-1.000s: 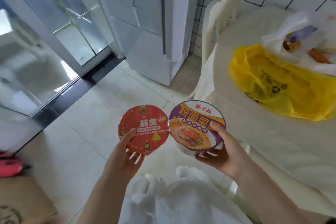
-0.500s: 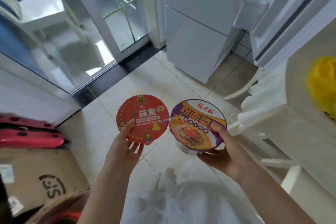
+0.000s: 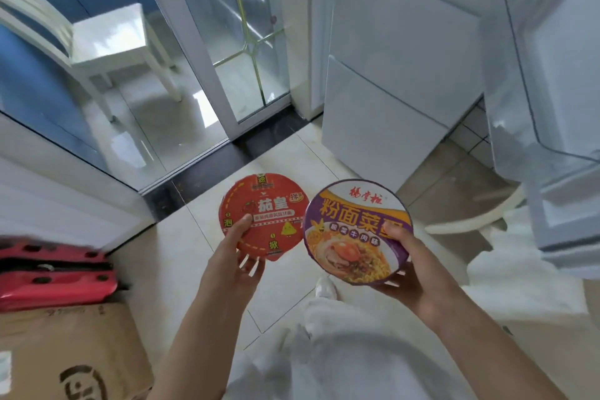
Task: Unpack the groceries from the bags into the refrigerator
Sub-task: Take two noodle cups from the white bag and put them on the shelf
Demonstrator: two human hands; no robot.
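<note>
Two noodle bowls are riding in my hands right now, one each, and there's only the head view to go on. My left hand (image 3: pixel 235 265) is pinching the red bowl (image 3: pixel 263 216), thumb on the lid and fingers curled underneath. My right hand (image 3: pixel 410 273) is cupping the purple bowl (image 3: pixel 357 230) the same way, thumb pressing on the lid's right edge. Both bowls are tipping their lids up at the camera, nearly touching side by side.

I'm guessing the key thing for the next move is that the refrigerator (image 3: pixel 389 75) is sitting ahead and to the right, with its open door (image 3: pixel 552 91) hanging at the far right. So the right hand with the purple bowl is nearer to it.

Labels: the red lid is reading 茄皇, and the purple one 粉面菜 in big yellow characters with 酸菜牛肉味 beneath. A cardboard box (image 3: pixel 65 351) is sitting on the floor at lower left, its print too cut off to read.
</note>
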